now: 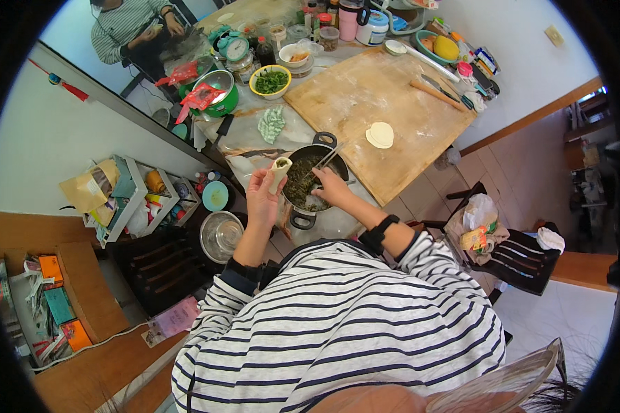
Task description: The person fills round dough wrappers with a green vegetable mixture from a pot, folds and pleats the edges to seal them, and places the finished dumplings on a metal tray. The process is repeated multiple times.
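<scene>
My left hand (262, 199) holds a folded dough wrapper (278, 178) upright, with dark green filling showing at its top. Chopsticks (331, 156) are gripped in my right hand (336, 189), over the black two-handled pot (303, 221). Chopped dark green filling (300, 173) covers much of the pot's inside, and part of it is hidden behind my right hand. To the right of the pot, a few round dough wrappers (380, 135) lie overlapping on the floured wooden board (351, 98).
A rolling pin (437, 95) and a knife (439, 86) lie at the board's right side. Left of the board are a crumpled cloth (272, 124), a yellow-rimmed bowl of greens (270, 82) and a green pot (221, 103). A metal basin (221, 236) stands low at my left.
</scene>
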The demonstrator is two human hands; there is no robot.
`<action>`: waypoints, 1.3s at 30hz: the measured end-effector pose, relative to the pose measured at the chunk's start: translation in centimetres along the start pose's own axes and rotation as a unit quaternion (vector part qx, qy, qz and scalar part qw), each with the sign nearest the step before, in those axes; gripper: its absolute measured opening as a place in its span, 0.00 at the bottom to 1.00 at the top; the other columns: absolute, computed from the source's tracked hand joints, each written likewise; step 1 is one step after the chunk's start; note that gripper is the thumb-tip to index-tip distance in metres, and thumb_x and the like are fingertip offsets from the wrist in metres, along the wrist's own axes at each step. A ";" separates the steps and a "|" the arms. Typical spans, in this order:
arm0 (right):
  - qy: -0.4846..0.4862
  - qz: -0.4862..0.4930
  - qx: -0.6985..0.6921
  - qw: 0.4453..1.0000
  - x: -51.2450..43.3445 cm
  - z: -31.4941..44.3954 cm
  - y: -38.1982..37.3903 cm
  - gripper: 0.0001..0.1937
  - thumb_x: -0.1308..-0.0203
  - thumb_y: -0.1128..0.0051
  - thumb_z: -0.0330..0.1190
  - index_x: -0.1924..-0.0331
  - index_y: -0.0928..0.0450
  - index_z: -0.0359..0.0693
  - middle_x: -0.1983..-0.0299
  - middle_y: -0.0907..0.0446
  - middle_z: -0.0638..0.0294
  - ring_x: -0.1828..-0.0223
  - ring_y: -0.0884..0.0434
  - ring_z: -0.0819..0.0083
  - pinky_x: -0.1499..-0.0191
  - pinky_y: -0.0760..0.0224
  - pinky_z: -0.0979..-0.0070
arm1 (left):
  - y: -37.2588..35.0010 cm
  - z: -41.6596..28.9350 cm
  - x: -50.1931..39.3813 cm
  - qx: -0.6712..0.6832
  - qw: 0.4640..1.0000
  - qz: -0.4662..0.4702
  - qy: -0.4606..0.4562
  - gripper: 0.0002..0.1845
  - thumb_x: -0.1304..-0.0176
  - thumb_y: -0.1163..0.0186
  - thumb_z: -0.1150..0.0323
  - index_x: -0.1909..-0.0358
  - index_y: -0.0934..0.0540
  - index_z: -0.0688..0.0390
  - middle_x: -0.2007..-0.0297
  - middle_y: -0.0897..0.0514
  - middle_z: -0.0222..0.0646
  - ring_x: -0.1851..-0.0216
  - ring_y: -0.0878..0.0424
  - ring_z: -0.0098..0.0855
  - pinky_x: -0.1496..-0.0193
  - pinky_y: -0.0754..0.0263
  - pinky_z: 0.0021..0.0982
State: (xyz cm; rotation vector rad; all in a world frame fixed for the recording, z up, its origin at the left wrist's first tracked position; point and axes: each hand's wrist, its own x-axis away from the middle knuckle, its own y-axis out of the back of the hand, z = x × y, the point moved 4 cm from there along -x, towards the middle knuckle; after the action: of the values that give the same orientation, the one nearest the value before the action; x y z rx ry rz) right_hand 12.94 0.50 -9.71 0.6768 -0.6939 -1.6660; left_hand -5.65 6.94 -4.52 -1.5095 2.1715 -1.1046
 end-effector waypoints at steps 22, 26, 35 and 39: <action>-0.081 -0.184 -0.424 0.883 -0.2 7.4 5.5 0.05 0.45 0.35 0.26 0.66 0.19 0.33 0.71 0.19 0.66 0.72 0.23 0.84 0.67 0.30 0.84 | -3.2 2.6 -0.2 0.009 0.998 0.038 0.051 0.03 0.33 0.40 0.71 0.62 0.25 0.56 0.45 0.23 0.34 0.46 0.23 0.29 0.41 0.25 0.36; -0.077 -0.204 -0.399 0.890 0.0 7.6 6.0 0.04 0.44 0.36 0.26 0.67 0.19 0.34 0.72 0.20 0.67 0.72 0.25 0.85 0.67 0.30 0.84 | -3.2 2.9 -0.2 -0.019 0.998 0.030 0.055 0.03 0.34 0.40 0.71 0.62 0.25 0.57 0.47 0.22 0.35 0.49 0.21 0.29 0.44 0.22 0.35; -0.072 -0.190 -0.348 0.915 0.3 7.2 6.4 0.04 0.44 0.37 0.26 0.67 0.19 0.35 0.77 0.22 0.70 0.77 0.31 0.86 0.73 0.36 0.84 | -2.9 3.2 -0.3 -0.084 0.994 0.028 0.069 0.05 0.35 0.39 0.72 0.62 0.25 0.58 0.52 0.21 0.35 0.54 0.19 0.30 0.53 0.18 0.34; -0.085 -0.181 -0.430 0.881 0.2 6.5 5.7 0.07 0.46 0.35 0.25 0.64 0.19 0.34 0.75 0.22 0.70 0.75 0.28 0.86 0.71 0.34 0.85 | -3.0 3.1 -0.2 -0.067 0.995 0.030 0.071 0.04 0.35 0.39 0.71 0.62 0.25 0.58 0.50 0.21 0.35 0.54 0.19 0.30 0.53 0.18 0.34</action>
State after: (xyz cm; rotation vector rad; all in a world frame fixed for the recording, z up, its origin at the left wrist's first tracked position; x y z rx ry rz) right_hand 11.68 -0.13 -1.22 0.0057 0.1188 -2.1530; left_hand -1.68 5.28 -4.50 -1.4477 2.4138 -1.0970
